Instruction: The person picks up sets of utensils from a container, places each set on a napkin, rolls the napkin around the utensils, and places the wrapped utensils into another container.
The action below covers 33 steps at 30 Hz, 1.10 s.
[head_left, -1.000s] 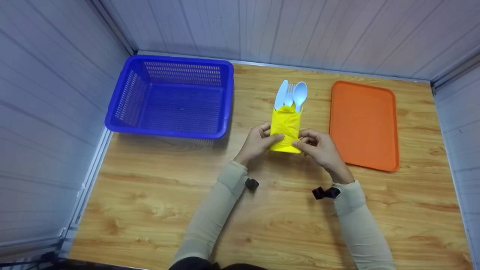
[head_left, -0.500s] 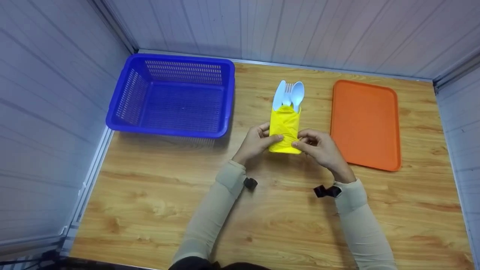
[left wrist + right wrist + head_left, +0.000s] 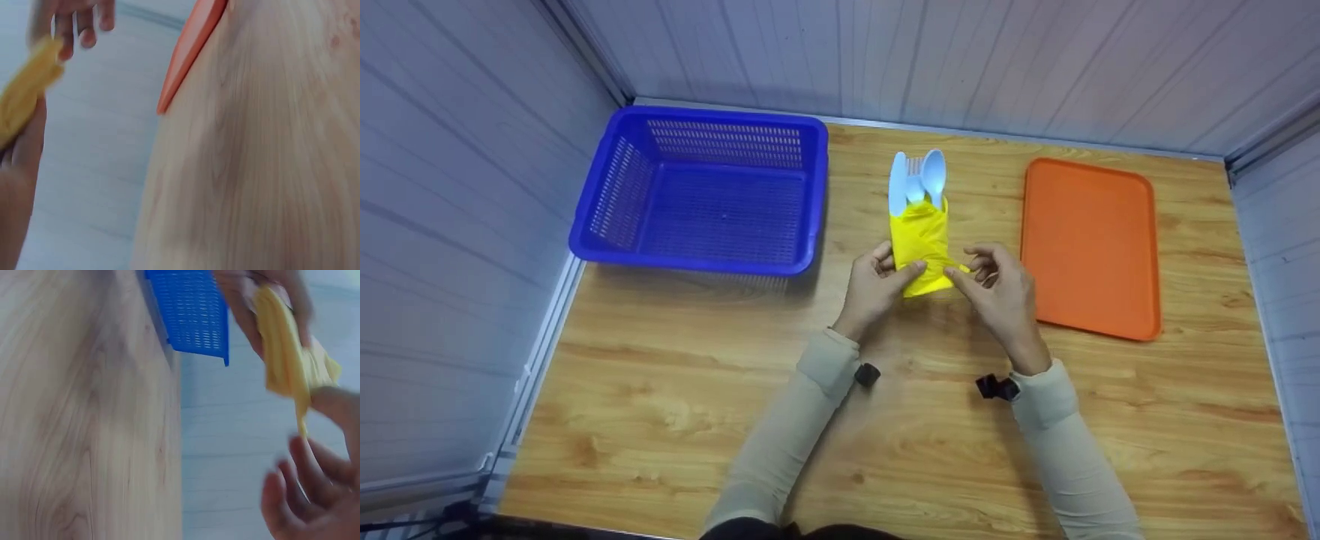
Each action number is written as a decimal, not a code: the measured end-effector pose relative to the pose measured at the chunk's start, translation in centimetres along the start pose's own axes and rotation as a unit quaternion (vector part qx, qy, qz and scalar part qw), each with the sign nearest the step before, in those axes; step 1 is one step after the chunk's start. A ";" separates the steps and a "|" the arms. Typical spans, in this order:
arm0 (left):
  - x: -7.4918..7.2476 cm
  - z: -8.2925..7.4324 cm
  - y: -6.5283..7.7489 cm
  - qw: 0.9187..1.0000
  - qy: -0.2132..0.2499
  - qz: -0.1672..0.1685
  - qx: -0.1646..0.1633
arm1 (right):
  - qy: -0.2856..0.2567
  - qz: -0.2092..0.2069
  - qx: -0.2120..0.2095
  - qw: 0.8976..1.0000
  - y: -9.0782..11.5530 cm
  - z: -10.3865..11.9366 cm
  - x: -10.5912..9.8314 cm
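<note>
A yellow napkin (image 3: 919, 234) is wrapped around a pale blue knife (image 3: 898, 184), fork (image 3: 914, 189) and spoon (image 3: 934, 174), whose upper ends stick out at the far end. My left hand (image 3: 874, 291) grips the bundle from the left, thumb on its front; most of its fingers are hidden behind. On the other side, my right hand (image 3: 1003, 304) pinches a corner of the napkin, which is pulled out to the right near the lower end. In the right wrist view, the napkin (image 3: 281, 349) is raised off the table, its flap stretched toward the right thumb and fingers.
At the back left of the wooden table (image 3: 697, 420) stands a blue slotted basket (image 3: 697, 266). An orange tray (image 3: 1091, 247) lies flat to the right, close beside the right hand. Pale panel walls (image 3: 885, 60) enclose the back and sides.
The bundle has shifted slightly left and away from the body and now leans a little. My right hand has drawn a napkin corner outward to the right.
</note>
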State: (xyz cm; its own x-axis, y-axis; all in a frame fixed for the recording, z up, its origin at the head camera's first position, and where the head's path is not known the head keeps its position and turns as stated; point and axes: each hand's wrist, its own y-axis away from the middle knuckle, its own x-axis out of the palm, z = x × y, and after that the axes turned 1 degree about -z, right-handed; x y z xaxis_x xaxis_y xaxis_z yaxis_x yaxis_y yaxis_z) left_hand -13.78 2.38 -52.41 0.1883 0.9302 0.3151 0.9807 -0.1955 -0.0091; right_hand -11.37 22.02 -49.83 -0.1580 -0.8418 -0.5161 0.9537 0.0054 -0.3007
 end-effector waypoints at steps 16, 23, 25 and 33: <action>3.8 0.9 1.4 0.985 0.009 -0.140 0.106 | 0.065 -0.128 -0.073 0.987 0.1 1.1 2.4; 4.6 -0.2 1.9 0.983 0.030 -0.153 0.102 | 0.041 -0.132 -0.068 0.988 0.2 1.3 2.6; 4.8 -1.0 2.1 0.983 0.035 -0.153 0.096 | 0.030 -0.131 -0.065 0.989 0.2 1.3 2.6; 4.1 -1.9 2.1 0.987 0.048 -0.127 0.081 | -0.094 -0.080 -0.005 0.992 0.1 1.4 2.1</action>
State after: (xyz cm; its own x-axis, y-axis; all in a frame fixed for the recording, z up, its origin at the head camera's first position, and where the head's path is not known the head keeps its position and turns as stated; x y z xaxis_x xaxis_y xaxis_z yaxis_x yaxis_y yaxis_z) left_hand -11.09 5.18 -49.31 -0.0633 0.9072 0.4158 0.9926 0.1004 -0.0681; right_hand -11.21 19.54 -49.82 -0.2560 -0.9179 -0.3032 0.9174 -0.1319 -0.3754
